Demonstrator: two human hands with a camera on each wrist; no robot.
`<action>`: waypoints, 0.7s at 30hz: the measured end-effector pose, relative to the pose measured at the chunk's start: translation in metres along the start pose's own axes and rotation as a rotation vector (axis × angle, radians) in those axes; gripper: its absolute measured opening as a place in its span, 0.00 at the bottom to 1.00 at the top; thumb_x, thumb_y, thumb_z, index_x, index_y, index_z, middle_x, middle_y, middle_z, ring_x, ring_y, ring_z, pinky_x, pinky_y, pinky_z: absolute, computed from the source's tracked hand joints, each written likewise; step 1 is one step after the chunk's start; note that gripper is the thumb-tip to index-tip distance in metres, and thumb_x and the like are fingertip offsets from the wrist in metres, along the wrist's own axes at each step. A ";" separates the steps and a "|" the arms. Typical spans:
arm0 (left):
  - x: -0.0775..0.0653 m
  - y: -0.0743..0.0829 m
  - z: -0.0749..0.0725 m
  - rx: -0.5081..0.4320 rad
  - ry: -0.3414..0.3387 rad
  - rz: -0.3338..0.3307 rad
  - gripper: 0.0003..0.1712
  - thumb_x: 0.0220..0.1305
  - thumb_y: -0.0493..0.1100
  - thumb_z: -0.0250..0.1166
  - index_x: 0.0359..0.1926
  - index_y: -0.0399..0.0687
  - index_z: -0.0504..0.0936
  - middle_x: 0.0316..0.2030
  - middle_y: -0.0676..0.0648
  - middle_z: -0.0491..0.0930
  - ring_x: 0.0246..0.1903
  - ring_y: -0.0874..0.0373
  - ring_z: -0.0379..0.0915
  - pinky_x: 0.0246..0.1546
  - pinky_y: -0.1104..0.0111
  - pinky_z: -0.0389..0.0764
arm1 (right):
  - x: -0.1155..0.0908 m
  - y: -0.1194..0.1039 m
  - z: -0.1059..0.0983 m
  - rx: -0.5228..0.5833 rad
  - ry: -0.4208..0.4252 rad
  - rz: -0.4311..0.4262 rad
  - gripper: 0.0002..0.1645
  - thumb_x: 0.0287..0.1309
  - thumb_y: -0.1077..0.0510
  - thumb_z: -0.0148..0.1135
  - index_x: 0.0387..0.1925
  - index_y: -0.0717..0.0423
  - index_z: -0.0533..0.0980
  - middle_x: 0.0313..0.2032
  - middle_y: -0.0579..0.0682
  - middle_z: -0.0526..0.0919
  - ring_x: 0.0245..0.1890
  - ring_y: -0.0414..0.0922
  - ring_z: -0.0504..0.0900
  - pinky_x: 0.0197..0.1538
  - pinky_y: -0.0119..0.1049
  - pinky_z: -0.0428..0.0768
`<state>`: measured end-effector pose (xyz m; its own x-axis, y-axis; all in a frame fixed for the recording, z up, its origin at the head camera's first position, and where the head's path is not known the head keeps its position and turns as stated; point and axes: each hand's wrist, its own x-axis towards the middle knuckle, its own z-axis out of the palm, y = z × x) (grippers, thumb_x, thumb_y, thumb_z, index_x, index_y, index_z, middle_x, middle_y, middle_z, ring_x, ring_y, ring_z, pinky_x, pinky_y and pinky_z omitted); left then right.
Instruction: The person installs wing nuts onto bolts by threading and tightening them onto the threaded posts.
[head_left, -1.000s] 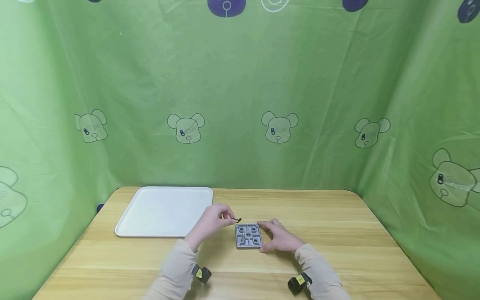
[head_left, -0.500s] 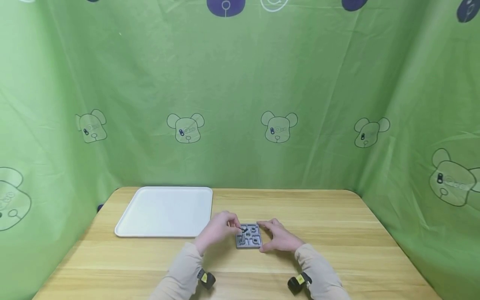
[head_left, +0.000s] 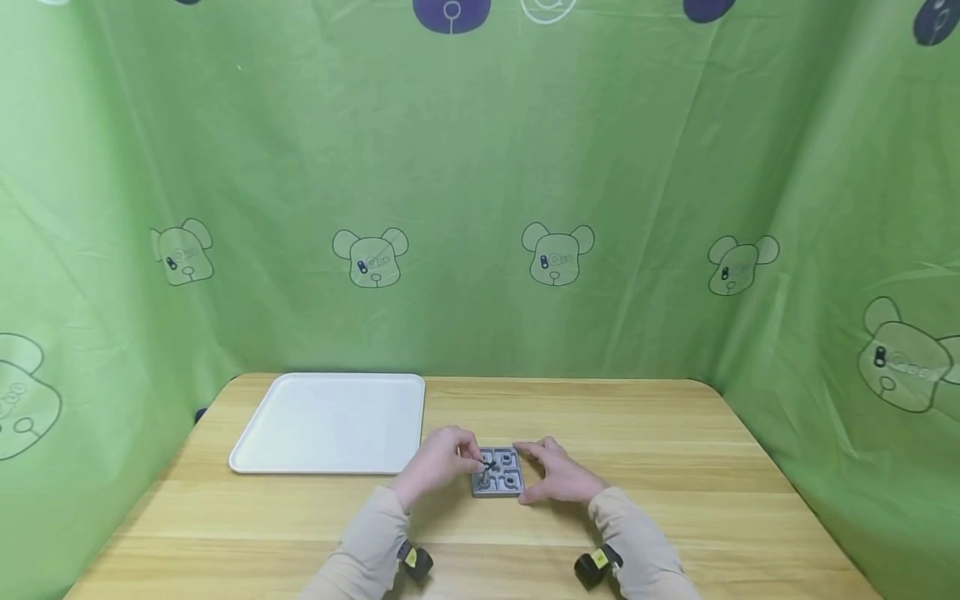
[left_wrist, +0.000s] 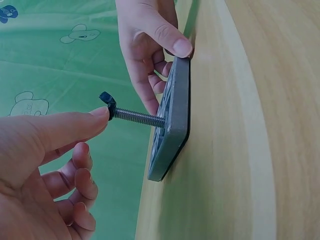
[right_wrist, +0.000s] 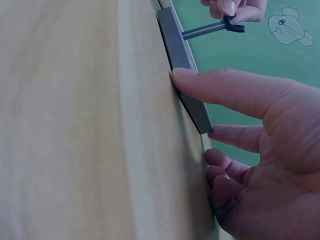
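Observation:
A grey square plate (head_left: 512, 492) with raised ribs and round holes lies on the wooden table. From it stands a threaded bolt (left_wrist: 140, 118), upright near one corner. At the bolt's free end is a black wing nut (left_wrist: 109, 103), which my left hand (head_left: 442, 461) pinches between thumb and index finger; its other fingers are curled below. My right hand (head_left: 558, 473) grips the plate's right side, its thumb (right_wrist: 187, 75) on the near edge and a finger at the far corner. How far the nut is threaded on cannot be told.
A white tray (head_left: 330, 425) lies at the back left of the table (head_left: 637, 533), left of the plate. Green curtains (head_left: 465, 333) with bear-head prints hang behind and at both sides. Each wrist carries a small black camera (head_left: 417, 563).
My left hand has brought the wing nut rightward and down from beside the plate to the top of the bolt. My right hand and the plate have stayed in place.

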<state>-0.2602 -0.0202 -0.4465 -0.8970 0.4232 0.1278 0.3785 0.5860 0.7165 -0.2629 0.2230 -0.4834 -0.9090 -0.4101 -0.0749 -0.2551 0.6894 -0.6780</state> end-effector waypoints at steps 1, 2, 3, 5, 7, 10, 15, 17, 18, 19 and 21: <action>0.000 0.000 0.000 0.003 -0.001 0.000 0.06 0.53 0.39 0.71 0.25 0.51 0.81 0.24 0.57 0.76 0.29 0.65 0.67 0.34 0.71 0.69 | 0.000 0.000 0.000 0.000 0.000 0.001 0.57 0.33 0.52 0.78 0.68 0.56 0.64 0.48 0.55 0.69 0.50 0.49 0.69 0.60 0.60 0.69; 0.000 0.000 0.000 0.007 -0.001 0.000 0.07 0.52 0.39 0.72 0.25 0.51 0.81 0.24 0.57 0.76 0.29 0.65 0.67 0.34 0.71 0.69 | 0.000 -0.001 0.000 0.001 0.000 0.003 0.57 0.33 0.51 0.78 0.68 0.56 0.64 0.48 0.55 0.69 0.50 0.49 0.69 0.60 0.60 0.69; -0.001 0.000 0.000 0.010 -0.001 -0.001 0.07 0.52 0.39 0.72 0.25 0.51 0.81 0.24 0.57 0.76 0.29 0.65 0.67 0.34 0.71 0.69 | 0.000 -0.001 0.000 0.002 0.000 0.004 0.57 0.33 0.51 0.78 0.69 0.56 0.64 0.48 0.55 0.69 0.50 0.49 0.69 0.60 0.60 0.69; -0.001 0.001 0.000 0.014 0.000 -0.002 0.07 0.52 0.39 0.72 0.25 0.51 0.81 0.24 0.57 0.76 0.29 0.65 0.67 0.34 0.71 0.69 | 0.000 -0.001 0.000 0.006 0.000 0.007 0.57 0.33 0.51 0.78 0.69 0.56 0.64 0.48 0.55 0.69 0.51 0.49 0.69 0.60 0.60 0.69; -0.001 0.001 -0.001 0.014 0.000 -0.002 0.07 0.52 0.39 0.72 0.25 0.51 0.81 0.24 0.57 0.76 0.29 0.65 0.67 0.34 0.71 0.69 | -0.001 -0.002 0.000 0.007 0.001 0.007 0.57 0.33 0.51 0.78 0.68 0.56 0.65 0.48 0.55 0.69 0.51 0.49 0.69 0.60 0.61 0.69; 0.000 0.001 -0.001 0.012 -0.002 -0.007 0.06 0.52 0.40 0.72 0.25 0.51 0.81 0.25 0.57 0.76 0.29 0.65 0.67 0.34 0.71 0.69 | 0.000 -0.001 -0.001 0.002 -0.001 0.006 0.56 0.33 0.51 0.78 0.68 0.56 0.65 0.48 0.55 0.69 0.51 0.49 0.69 0.60 0.61 0.69; 0.001 0.001 -0.001 0.004 -0.005 -0.013 0.06 0.53 0.40 0.71 0.26 0.51 0.81 0.24 0.58 0.76 0.28 0.65 0.67 0.34 0.72 0.69 | 0.001 0.000 -0.002 0.003 -0.003 0.004 0.57 0.33 0.51 0.78 0.69 0.55 0.64 0.49 0.55 0.69 0.52 0.50 0.69 0.61 0.61 0.68; 0.001 0.000 -0.001 0.004 -0.006 -0.014 0.06 0.53 0.40 0.71 0.26 0.51 0.81 0.23 0.58 0.76 0.28 0.65 0.67 0.33 0.71 0.69 | 0.002 0.000 -0.002 0.008 -0.005 0.006 0.57 0.33 0.51 0.78 0.69 0.55 0.64 0.49 0.55 0.69 0.52 0.50 0.69 0.61 0.61 0.68; 0.002 0.000 -0.001 0.005 -0.007 -0.015 0.05 0.53 0.40 0.71 0.26 0.51 0.81 0.23 0.58 0.75 0.28 0.65 0.67 0.33 0.71 0.69 | 0.002 0.000 -0.002 0.009 -0.006 0.007 0.57 0.33 0.51 0.78 0.69 0.55 0.64 0.49 0.55 0.69 0.52 0.50 0.69 0.61 0.62 0.68; 0.002 0.000 -0.001 0.007 -0.008 -0.016 0.05 0.53 0.40 0.71 0.27 0.51 0.81 0.23 0.58 0.75 0.28 0.65 0.66 0.33 0.71 0.68 | 0.002 0.000 -0.003 0.011 -0.007 0.008 0.57 0.33 0.51 0.78 0.69 0.56 0.64 0.49 0.55 0.69 0.52 0.50 0.69 0.61 0.62 0.68; 0.003 0.000 -0.001 0.010 -0.010 -0.018 0.04 0.54 0.40 0.70 0.27 0.51 0.82 0.22 0.58 0.73 0.28 0.65 0.66 0.33 0.71 0.68 | 0.002 0.000 -0.003 0.016 -0.009 0.009 0.57 0.33 0.51 0.78 0.68 0.56 0.65 0.49 0.55 0.68 0.52 0.50 0.69 0.61 0.62 0.68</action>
<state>-0.2627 -0.0197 -0.4453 -0.9013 0.4194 0.1081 0.3646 0.6002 0.7119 -0.2659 0.2238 -0.4809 -0.9080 -0.4096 -0.0876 -0.2419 0.6835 -0.6887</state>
